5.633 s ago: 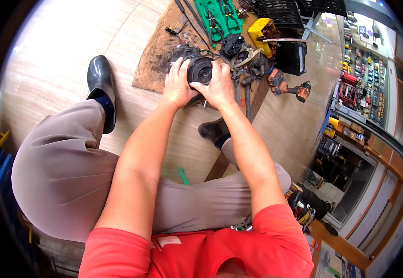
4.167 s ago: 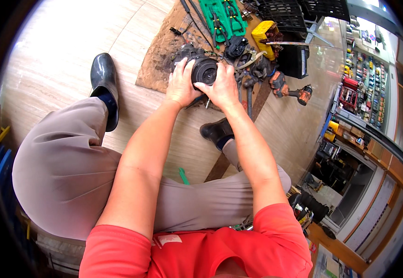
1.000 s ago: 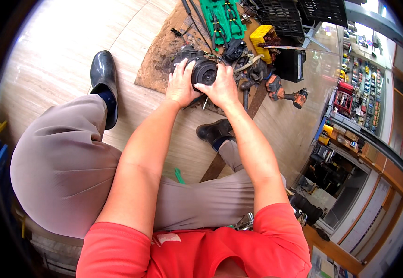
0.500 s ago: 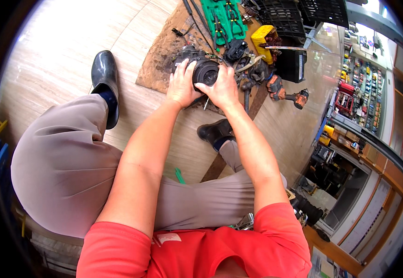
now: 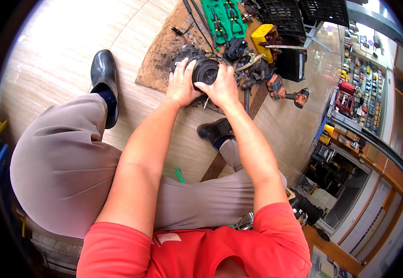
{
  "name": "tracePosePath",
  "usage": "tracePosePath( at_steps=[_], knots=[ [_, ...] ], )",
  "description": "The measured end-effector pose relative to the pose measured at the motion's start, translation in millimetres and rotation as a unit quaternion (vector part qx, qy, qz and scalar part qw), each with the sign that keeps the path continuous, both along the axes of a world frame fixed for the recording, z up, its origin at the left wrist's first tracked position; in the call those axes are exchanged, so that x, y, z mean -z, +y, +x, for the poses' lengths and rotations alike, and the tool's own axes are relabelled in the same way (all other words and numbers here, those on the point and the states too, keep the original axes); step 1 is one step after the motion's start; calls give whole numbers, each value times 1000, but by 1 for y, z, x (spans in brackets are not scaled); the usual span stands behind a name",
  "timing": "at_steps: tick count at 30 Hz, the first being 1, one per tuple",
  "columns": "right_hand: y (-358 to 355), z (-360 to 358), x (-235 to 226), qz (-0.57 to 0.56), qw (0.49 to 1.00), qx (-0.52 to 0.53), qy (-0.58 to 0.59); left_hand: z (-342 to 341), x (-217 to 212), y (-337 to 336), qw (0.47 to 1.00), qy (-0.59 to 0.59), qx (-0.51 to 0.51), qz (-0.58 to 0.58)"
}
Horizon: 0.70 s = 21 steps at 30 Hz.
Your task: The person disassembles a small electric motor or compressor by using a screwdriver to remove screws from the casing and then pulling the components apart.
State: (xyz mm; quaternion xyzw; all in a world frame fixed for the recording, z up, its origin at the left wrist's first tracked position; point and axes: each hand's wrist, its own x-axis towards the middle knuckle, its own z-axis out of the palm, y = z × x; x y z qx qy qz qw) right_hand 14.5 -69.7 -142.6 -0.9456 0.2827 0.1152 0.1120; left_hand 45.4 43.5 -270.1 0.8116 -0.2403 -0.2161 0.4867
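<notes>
Both my hands grip a round black part point(image 5: 206, 73), a ringed, wheel-like disc with a hub in its middle. My left hand point(image 5: 181, 86) wraps its left side, fingers over the top edge and thumb at the lower rim. On the right side, my right hand point(image 5: 221, 88) holds the rim with its thumb across the front, near the left thumb. Behind the disc a dark, greasy machine body point(image 5: 183, 54) rests on a stained cardboard sheet point(image 5: 157, 60); whether the disc is joined to it I cannot tell. A thin metal rod point(image 5: 206, 103) shows just below my hands.
Right of my hands lie a hammer point(image 5: 246, 92), an orange-and-black cordless drill point(image 5: 287, 91) and a yellow container point(image 5: 265, 41). A green tool tray point(image 5: 224, 21) with pliers lies beyond. Black crates point(image 5: 278, 18) stand far right. My boots point(image 5: 104, 76) flank the cardboard.
</notes>
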Motion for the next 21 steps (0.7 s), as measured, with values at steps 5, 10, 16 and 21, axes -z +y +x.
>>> tracePosePath(
  at_steps=[5, 10, 16, 21],
  knots=[
    [-3, 2, -1, 9, 1000, 1, 14, 1, -1, 0, 1000, 3, 0, -3],
    [0, -1, 1, -8, 1000, 7, -1, 1, -4, 0, 1000, 19, 8, 8],
    [-1, 2, 0, 11, 1000, 6, 18, 1, 2, 1, 1000, 6, -10, -23],
    [-1, -1, 0, 0, 1000, 10, 10, 0, 1, -1, 1000, -2, -6, -12]
  ],
)
